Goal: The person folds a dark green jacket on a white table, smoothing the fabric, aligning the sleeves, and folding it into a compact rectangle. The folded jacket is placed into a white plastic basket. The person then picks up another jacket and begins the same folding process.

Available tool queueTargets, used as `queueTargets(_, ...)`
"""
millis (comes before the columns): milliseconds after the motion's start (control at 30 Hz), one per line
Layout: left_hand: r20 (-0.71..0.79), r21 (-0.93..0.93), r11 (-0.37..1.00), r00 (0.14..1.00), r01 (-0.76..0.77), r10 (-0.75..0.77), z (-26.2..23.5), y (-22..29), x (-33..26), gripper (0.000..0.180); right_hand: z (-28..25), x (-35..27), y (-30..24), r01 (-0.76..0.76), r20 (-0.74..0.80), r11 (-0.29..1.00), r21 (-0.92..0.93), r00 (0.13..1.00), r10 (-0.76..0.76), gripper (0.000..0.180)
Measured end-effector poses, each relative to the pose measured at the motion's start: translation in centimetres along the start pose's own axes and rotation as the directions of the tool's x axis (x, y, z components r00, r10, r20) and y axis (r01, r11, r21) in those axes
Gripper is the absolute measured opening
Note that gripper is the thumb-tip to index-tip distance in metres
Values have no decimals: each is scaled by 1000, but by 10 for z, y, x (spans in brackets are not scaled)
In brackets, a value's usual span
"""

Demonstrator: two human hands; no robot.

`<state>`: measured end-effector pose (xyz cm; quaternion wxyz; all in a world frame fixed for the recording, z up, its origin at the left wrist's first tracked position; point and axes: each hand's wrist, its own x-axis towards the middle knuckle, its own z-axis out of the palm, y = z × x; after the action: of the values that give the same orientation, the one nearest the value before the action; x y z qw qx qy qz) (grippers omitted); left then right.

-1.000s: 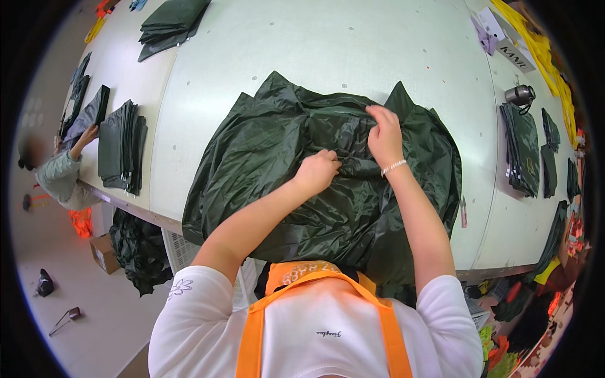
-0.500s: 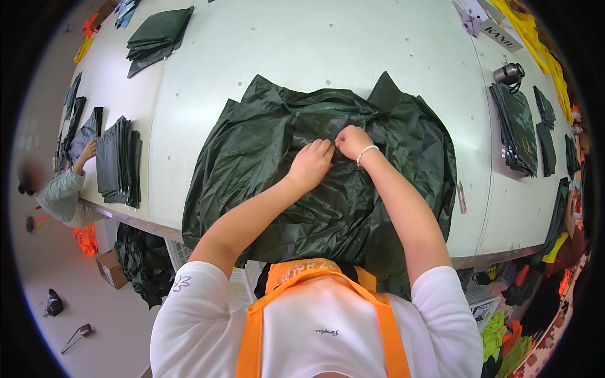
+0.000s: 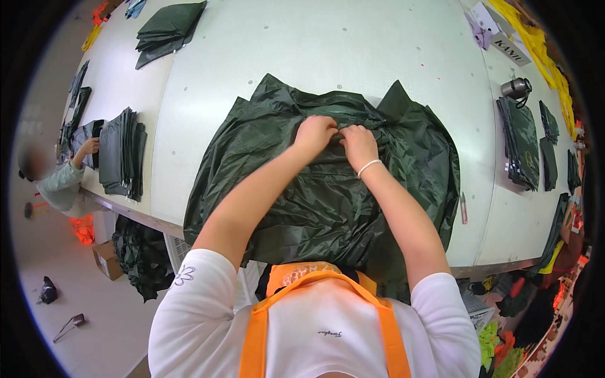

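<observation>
A dark green, shiny waterproof jacket lies spread and crumpled on the white table in front of me. Both my hands work at its upper middle, close to the collar. My left hand has its fingers bent and pinched together on the fabric. Just to its right, my right hand, with a white beaded bracelet at the wrist, is closed in a similar pinch. The fingertips of the two hands nearly meet, and the bit of cloth between them is too small to make out.
Folded dark green garments lie in a stack at left, more at far left, others at right. A small red-handled tool lies right of the jacket. A metal flask stands at right. A co-worker's hand touches garments at left.
My left hand has moved up the jacket, toward the collar. My right hand has also shifted slightly farther up, its fingers still bent. The whole view has shifted a little.
</observation>
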<state>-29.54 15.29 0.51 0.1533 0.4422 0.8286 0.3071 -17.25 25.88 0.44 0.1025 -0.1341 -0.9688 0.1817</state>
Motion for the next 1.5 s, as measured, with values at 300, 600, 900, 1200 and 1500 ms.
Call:
queueTargets(300,-20,112,979,984,-172,175,2,-12,6,28,-21,15,-12,15,-96,991,-134,995,-28,12)
queueTargets(600,5,272,962,1000,13,-15,-28,-23,80,28,-7,29,14,14,-94,999,-50,995,-19,17)
queueTargets(900,207,544,728,908,-417,365,-50,-22,93,18,-16,66,33,-36,80,999,-36,996,39,18)
queueTargets(1200,94,626,580,789,-520,607,-36,-4,60,32,-10,107,49,-346,80,938,37,936,342,34)
queueTargets(1500,72,623,756,977,-202,202,31,42,47,63,-50,84,64,-36,172,911,-411,978,116,14)
